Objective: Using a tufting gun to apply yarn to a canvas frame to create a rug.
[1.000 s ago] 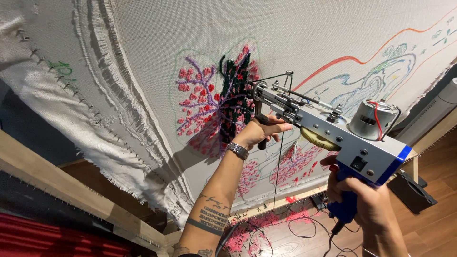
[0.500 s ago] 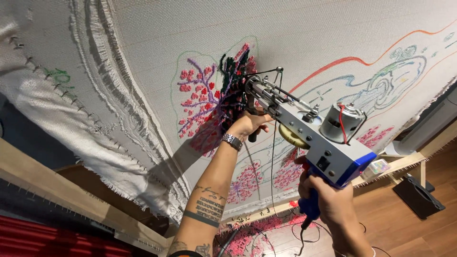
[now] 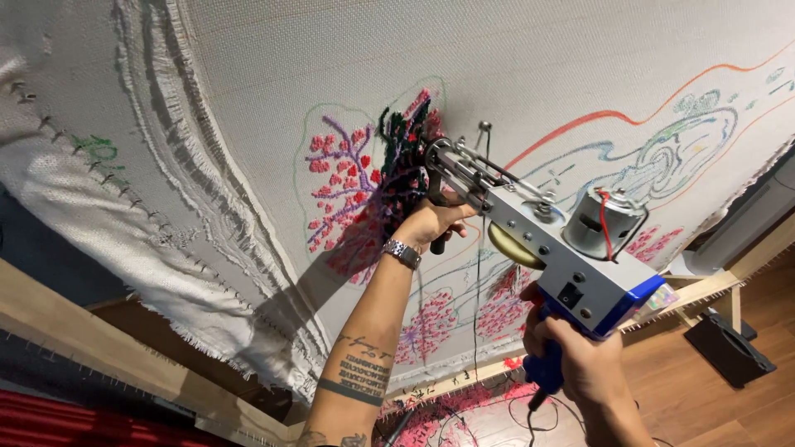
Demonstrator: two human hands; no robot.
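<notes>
Two hands steadied a tufting gun against stretched cloth.

The right hand (image 3: 580, 364) was wrapped tight round the blue grip of the grey metal tufting gun (image 3: 546, 240); the left hand (image 3: 435, 223) was closed on its black front handle, needle end pressed into the white woven cloth (image 3: 538, 74) beside dark and pink tufted yarn (image 3: 373, 182), in a wooden frame (image 3: 99, 348).

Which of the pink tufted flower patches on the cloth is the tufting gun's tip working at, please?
The upper patch beside the dark yarn, by the left hand; the other patches lie below the gun.
</notes>
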